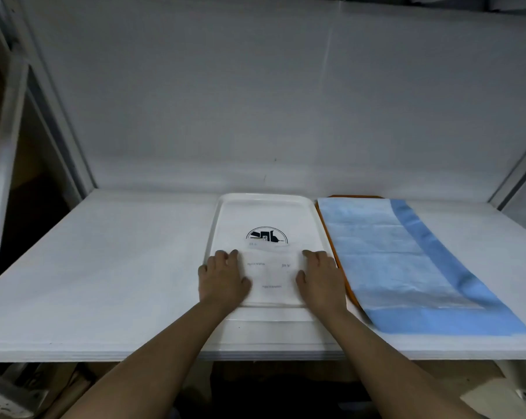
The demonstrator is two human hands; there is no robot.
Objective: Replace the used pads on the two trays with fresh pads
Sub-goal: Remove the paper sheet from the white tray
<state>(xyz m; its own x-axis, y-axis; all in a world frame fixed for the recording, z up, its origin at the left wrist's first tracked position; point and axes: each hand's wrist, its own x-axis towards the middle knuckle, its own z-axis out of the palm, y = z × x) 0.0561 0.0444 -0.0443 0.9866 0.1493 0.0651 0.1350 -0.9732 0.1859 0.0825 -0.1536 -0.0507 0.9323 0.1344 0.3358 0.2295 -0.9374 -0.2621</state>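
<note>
From the head view, a white tray lies on the white worktop, and everything else is placed relative to it. Both hands rest on a thin white pad covering the near half of the tray. The left hand is at the pad's left edge and the right hand at its right edge. The fingers lie fairly flat, pressing down rather than curling round anything. The hands are set well apart, one to each side, probably to spread the sheet and keep it square inside the tray's rim. Whether this pad is being laid in or lifted out cannot be told.

The pad is pale and semi-translucent, with faint small print. Its far edge stops just short of a dark round logo printed on the tray floor, so the far half of the tray is bare.

Just right of the white tray sits an orange tray, with only a rim strip showing. A blue pad with a darker blue border is draped over it and overhangs its near and right sides.
</note>
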